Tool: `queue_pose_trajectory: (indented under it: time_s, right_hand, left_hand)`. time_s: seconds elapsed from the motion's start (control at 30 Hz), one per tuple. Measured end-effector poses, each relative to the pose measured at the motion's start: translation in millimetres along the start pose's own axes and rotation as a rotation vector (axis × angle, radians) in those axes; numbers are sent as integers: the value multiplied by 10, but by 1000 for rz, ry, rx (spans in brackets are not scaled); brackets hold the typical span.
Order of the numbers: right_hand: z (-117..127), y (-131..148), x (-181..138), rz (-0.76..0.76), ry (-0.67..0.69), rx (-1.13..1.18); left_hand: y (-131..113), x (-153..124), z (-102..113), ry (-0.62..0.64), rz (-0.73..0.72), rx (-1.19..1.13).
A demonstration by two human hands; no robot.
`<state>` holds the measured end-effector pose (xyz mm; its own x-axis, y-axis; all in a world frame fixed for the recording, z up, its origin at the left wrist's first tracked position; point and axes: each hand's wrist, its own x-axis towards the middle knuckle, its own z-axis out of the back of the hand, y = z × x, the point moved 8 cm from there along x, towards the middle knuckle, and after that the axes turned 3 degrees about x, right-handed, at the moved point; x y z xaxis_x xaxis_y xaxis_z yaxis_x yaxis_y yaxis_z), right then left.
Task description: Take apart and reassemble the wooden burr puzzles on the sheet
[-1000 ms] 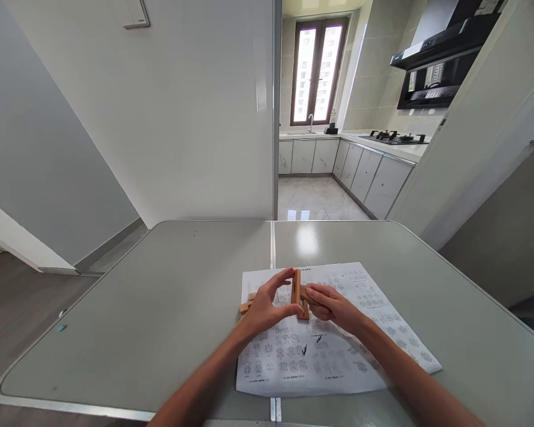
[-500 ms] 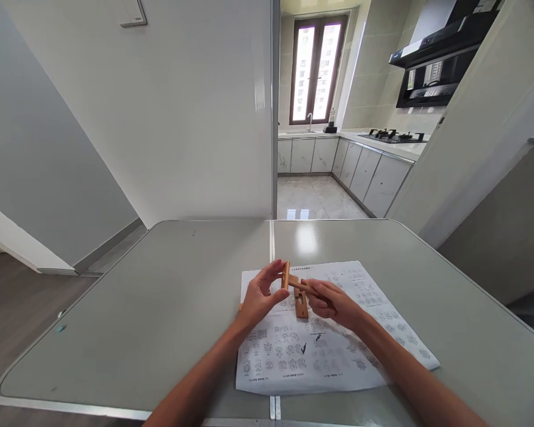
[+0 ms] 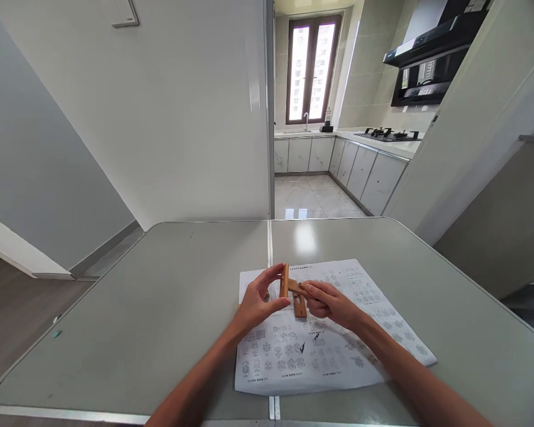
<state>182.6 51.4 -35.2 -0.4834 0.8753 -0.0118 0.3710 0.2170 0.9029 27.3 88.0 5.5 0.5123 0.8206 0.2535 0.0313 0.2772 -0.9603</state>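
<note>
While a wooden block [image 3: 284, 281] stands upright above the sheet [image 3: 338, 356], left hand [image 3: 257, 298]: pinches it between thumb and fingers.
Right hand [image 3: 328, 301]: grips a wooden bar [image 3: 296, 287], left end against the block; whether inserted, cannot tell.
Slotted piece [image 3: 299, 310]: on the sheet, between the hands.
Printed sheet: across the table's [image 3: 115, 326] seam, mostly right.

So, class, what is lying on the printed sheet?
A small wooden block lies on the printed sheet, near the upright piece in the left hand and the wooden strip in the right hand. Whatever lies behind the block and hands is covered.
</note>
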Motion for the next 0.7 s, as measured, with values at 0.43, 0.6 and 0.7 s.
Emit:
queue_pose_trajectory:
  time_s: [0.43, 0.6, 0.7]
  right_hand:
    - [-182, -41, 64, 36, 20, 29]
    - [-179, 18, 39, 30, 24, 24]
    - [-181, 24, 39, 38, 19, 31]
  left_hand:
    - [-133, -51, -160, 4, -47, 97]
    - [-90, -38, -123, -5, -56, 48]
    - [-90, -38, -123, -1, -69, 36]
